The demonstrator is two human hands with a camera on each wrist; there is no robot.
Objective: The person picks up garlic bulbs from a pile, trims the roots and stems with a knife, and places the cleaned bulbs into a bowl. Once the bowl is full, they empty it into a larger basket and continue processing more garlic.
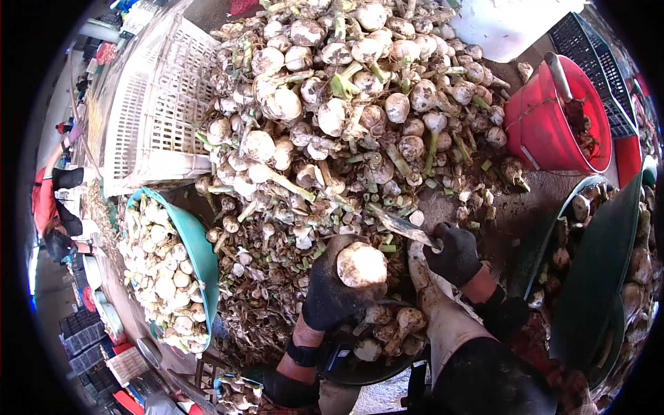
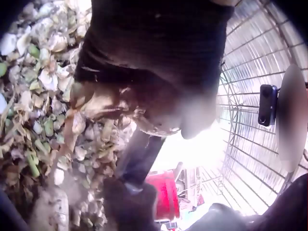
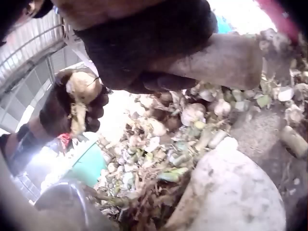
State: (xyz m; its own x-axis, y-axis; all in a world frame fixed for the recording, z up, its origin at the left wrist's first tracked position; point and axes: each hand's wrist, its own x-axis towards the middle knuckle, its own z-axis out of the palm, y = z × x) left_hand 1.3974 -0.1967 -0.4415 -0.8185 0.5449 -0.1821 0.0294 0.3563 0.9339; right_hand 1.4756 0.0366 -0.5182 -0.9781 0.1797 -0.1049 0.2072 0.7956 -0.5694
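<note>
A large pale garlic bulb (image 1: 362, 264) lies in the gloved left hand (image 1: 337, 287), fingers curled round it. In the right wrist view the same bulb (image 3: 83, 87) shows with a short stem hanging down from the left hand (image 3: 60, 108). The gloved right hand (image 1: 453, 254) grips the handle of a knife (image 1: 401, 227), its blade pointing up and left toward the heap. The right wrist view shows the right hand (image 3: 144, 45) round a thick pale handle (image 3: 231, 60). Dark glove fabric fills the upper left wrist view, the left hand (image 2: 154, 62) covering part of the bulb (image 2: 103, 101).
A big heap of stemmed garlic (image 1: 332, 117) lies ahead, trimmings (image 1: 263, 311) below it. A teal tub of bulbs (image 1: 200, 256) and white crate (image 1: 155, 104) stand left, a red bucket (image 1: 529, 124) and green containers (image 1: 598, 277) right. A dark bowl (image 1: 366, 373) of bulbs sits near the body.
</note>
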